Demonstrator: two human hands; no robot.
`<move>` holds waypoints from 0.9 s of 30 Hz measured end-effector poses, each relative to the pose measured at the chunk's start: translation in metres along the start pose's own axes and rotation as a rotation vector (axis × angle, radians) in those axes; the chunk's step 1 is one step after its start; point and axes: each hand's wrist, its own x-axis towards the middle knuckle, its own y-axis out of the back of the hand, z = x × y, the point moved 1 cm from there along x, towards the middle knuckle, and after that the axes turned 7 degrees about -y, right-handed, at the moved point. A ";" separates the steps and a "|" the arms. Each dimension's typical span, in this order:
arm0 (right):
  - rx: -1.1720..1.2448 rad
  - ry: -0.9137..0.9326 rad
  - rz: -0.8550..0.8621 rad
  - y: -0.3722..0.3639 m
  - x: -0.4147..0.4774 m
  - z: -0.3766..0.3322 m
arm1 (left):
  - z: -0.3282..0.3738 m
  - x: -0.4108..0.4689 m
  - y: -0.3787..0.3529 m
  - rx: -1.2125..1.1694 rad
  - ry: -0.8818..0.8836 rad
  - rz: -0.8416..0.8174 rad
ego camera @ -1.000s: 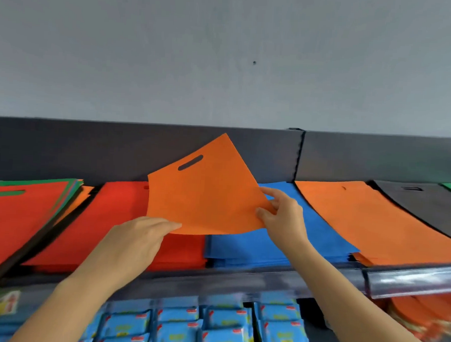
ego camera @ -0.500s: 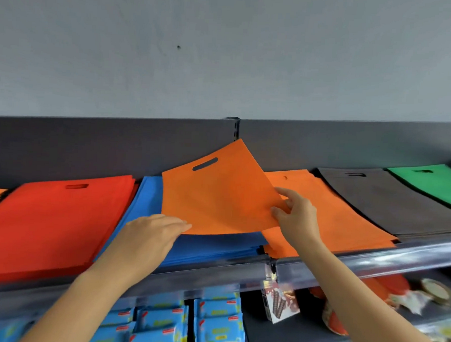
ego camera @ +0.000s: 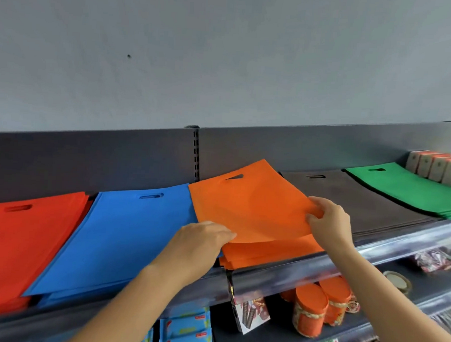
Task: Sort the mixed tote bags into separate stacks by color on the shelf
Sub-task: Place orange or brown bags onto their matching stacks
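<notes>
Both hands held one flat orange non-woven tote bag with a die-cut handle slot (ego camera: 251, 206) above the orange stack of matching bags (ego camera: 269, 254) on the dark grey metal shelf (ego camera: 345, 263). The left hand (ego camera: 199, 244) pinched the bag's near left corner, fingers (ego camera: 222, 233) closed over the edge, and the right hand (ego camera: 330, 223) gripped the near right corner, fingers curled shut on the fabric. The bag sat tilted, its far edge raised toward the shelf's back panel and its near edge hanging just over the stack, so it appeared to be the placing step for an orange bag. To its left lay the blue stack of tote bags (ego camera: 126, 239), then the red stack of tote bags (ego camera: 19, 243); to its right lay the dark grey stack (ego camera: 361, 201) and the green stack (ego camera: 411, 191). The next move would likely call for lowering the bag flat, squaring its edges with the bags beneath, keeping its left edge off the blue stack, and then letting go with both hands.
</notes>
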 end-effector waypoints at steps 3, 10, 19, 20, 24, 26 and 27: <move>-0.148 -0.035 -0.005 0.005 0.007 0.009 | 0.005 0.012 -0.010 -0.060 0.005 -0.049; -0.236 0.232 -0.147 -0.017 -0.014 -0.001 | 0.016 0.015 -0.032 -0.169 0.010 -0.245; -0.384 0.265 -0.382 -0.035 -0.032 -0.025 | 0.021 0.008 -0.018 -0.123 0.017 -0.159; -0.372 0.280 -0.368 -0.036 -0.033 -0.031 | 0.019 0.004 -0.013 -0.128 0.017 -0.116; -0.297 0.362 -0.340 -0.048 -0.050 -0.064 | -0.001 -0.030 0.013 -0.124 0.047 0.041; -0.262 0.411 -0.362 -0.061 -0.064 -0.087 | -0.021 -0.058 0.026 -0.102 0.096 0.074; -0.245 0.439 -0.378 -0.068 -0.073 -0.099 | -0.033 -0.074 0.032 -0.082 0.129 0.096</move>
